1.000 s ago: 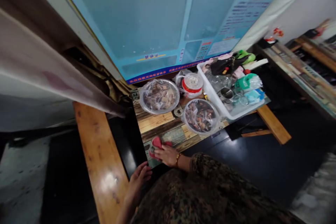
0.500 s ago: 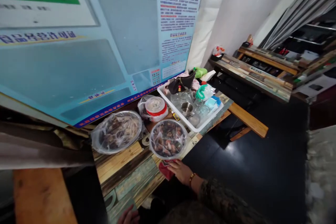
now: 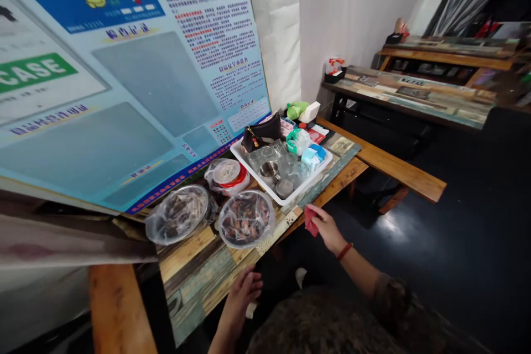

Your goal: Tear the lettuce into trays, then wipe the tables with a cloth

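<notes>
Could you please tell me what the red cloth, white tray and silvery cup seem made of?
Red cloth: seemingly matte fabric, from its soft folds. White tray: probably smooth plastic, from its even rim. Silvery cup: likely polished metal, from its reflections.

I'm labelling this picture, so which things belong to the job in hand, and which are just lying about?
Seemingly part of the job:
- red cloth, held in the right hand
- table, its edge close to the left hand

Just lying about:
- two plastic-covered bowls
- red-rimmed tub
- white tray, with a steel cup inside
</notes>
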Available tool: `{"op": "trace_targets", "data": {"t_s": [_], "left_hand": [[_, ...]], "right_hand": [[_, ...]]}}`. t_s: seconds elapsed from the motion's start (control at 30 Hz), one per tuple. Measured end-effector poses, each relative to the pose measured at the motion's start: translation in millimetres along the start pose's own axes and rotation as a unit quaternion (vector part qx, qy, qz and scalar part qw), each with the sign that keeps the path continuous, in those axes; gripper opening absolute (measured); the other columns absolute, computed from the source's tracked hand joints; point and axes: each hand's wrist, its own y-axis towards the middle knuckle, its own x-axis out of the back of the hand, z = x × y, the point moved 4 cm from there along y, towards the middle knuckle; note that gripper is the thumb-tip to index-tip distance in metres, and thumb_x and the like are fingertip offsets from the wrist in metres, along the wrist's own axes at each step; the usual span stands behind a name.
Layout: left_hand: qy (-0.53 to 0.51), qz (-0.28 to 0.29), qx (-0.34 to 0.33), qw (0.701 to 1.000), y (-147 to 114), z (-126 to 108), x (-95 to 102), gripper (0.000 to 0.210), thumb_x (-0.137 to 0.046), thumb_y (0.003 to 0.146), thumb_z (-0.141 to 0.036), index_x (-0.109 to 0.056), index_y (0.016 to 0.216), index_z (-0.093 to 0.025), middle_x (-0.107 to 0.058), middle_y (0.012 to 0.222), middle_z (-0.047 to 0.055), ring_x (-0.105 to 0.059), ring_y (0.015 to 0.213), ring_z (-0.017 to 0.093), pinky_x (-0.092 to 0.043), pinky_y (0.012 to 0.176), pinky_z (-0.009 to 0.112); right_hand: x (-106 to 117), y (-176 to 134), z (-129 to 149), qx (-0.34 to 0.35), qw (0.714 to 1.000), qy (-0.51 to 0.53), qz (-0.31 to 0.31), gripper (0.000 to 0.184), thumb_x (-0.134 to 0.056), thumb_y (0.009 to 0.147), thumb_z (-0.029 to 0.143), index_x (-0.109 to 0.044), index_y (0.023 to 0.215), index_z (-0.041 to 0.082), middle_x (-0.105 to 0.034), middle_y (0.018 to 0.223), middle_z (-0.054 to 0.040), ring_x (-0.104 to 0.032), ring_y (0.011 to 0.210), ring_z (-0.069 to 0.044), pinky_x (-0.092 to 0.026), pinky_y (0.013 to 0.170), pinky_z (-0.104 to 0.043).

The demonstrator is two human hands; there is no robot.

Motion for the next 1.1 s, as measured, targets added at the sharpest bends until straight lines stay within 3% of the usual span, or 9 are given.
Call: {"op": "trace_targets", "data": {"t_s": [0.1, 0.23, 0.37, 0.5, 0.6, 0.7, 0.9, 1.0, 1.1], "left_hand": [[-0.022, 0.029, -0.027, 0.999, -2.5, -32.7, -49.5, 0.065, -0.077, 0.069, -0.047, -0.055, 0.127, -0.026, -0.06, 0.125, 0.011, -0.067, 0.092, 0.021, -0.054, 0.073, 0.032], [-0.154, 0.097, -0.021, 0.983, -10.7, -56.0, -92.4, 0.044, -0.074, 0.076, -0.032, -0.06, 0.117, -0.022, -0.067, 0.114, 0.007, -0.066, 0.092, 0.018, -0.054, 0.081, 0.031], [-0.21, 0.126, -0.026, 0.969, -22.1, -65.5, -93.7, 0.026, -0.069, 0.079, -0.02, -0.067, 0.105, -0.019, -0.07, 0.104, 0.004, -0.065, 0.096, 0.017, -0.051, 0.086, 0.028], [-0.199, 0.181, -0.019, 0.963, -27.6, -70.7, -81.9, 0.026, -0.067, 0.082, -0.025, -0.067, 0.107, -0.019, -0.069, 0.111, 0.008, -0.063, 0.105, 0.022, -0.049, 0.09, 0.034], [-0.15, 0.205, -0.007, 0.967, -24.9, -74.7, -66.5, 0.034, -0.068, 0.083, -0.029, -0.066, 0.115, -0.019, -0.066, 0.12, 0.012, -0.063, 0.105, 0.026, -0.048, 0.09, 0.038], [-0.137, 0.193, -0.027, 0.971, -17.5, -83.1, -41.8, 0.047, -0.067, 0.082, -0.035, -0.059, 0.126, -0.02, -0.059, 0.131, 0.015, -0.063, 0.106, 0.027, -0.048, 0.09, 0.038], [-0.139, 0.159, -0.03, 0.977, 5.0, -91.8, 7.3, 0.053, -0.07, 0.079, -0.041, -0.058, 0.127, -0.023, -0.066, 0.12, 0.012, -0.064, 0.102, 0.023, -0.048, 0.089, 0.035], [-0.145, 0.156, -0.013, 0.977, 18.7, -90.8, 22.0, 0.054, -0.073, 0.075, -0.043, -0.06, 0.124, -0.023, -0.068, 0.116, 0.01, -0.065, 0.099, 0.022, -0.049, 0.088, 0.033], [-0.158, 0.141, -0.002, 0.977, 28.3, -92.0, 30.2, 0.056, -0.077, 0.07, -0.042, -0.062, 0.121, -0.023, -0.069, 0.112, 0.008, -0.066, 0.095, 0.021, -0.051, 0.086, 0.032]], "right_hand": [[-34.2, -33.5, 56.3, -0.01, 0.986, 0.093, 0.139, 0.048, -0.047, 0.084, 0.023, -0.052, 0.132, 0.02, -0.067, 0.116, -0.009, -0.066, 0.089, -0.019, -0.055, 0.076, -0.032], [-61.8, -68.0, 124.8, 0.176, 0.925, 0.001, 0.336, 0.058, -0.054, 0.086, 0.023, -0.04, 0.142, 0.024, -0.056, 0.133, -0.0081, -0.057, 0.112, -0.02, -0.045, 0.098, -0.036], [-65.0, -76.0, 136.5, 0.303, 0.862, -0.18, 0.365, 0.074, -0.072, 0.077, 0.04, -0.04, 0.143, 0.031, -0.035, 0.152, -0.0076, -0.037, 0.132, -0.032, -0.025, 0.111, -0.053], [-76.4, -70.5, 128.8, 0.307, 0.864, -0.131, 0.377, 0.05, -0.057, 0.09, 0.029, -0.046, 0.138, 0.028, -0.041, 0.146, -0.0078, -0.041, 0.13, -0.023, -0.033, 0.108, -0.042], [-87.0, -42.9, 126.0, 0.26, 0.905, -0.061, 0.332, 0.034, -0.042, 0.095, 0.019, -0.058, 0.125, 0.025, -0.06, 0.122, -0.0062, -0.055, 0.113, -0.017, -0.042, 0.099, -0.033], [-96.8, 6.5, 123.5, 0.244, 0.939, -0.089, 0.224, 0.03, -0.044, 0.094, 0.021, -0.062, 0.119, 0.024, -0.063, 0.113, -0.0061, -0.057, 0.107, -0.018, -0.044, 0.097, -0.035], [-112.3, 62.8, 81.9, 0.26, 0.909, -0.268, 0.184, 0.035, -0.049, 0.086, 0.009, -0.067, 0.113, 0.022, -0.061, 0.12, -0.009, -0.054, 0.116, -0.021, -0.04, 0.104, -0.041], [-88.3, 62.1, 49.2, 0.251, 0.913, -0.288, 0.146, 0.036, -0.049, 0.085, 0.011, -0.066, 0.115, 0.022, -0.061, 0.123, -0.0082, -0.052, 0.119, -0.021, -0.038, 0.107, -0.041], [-32.8, 73.3, 27.1, 0.171, 0.948, -0.267, 0.005, 0.033, -0.048, 0.085, 0.019, -0.069, 0.11, 0.02, -0.063, 0.12, -0.0089, -0.055, 0.116, -0.022, -0.041, 0.105, -0.041]]}}
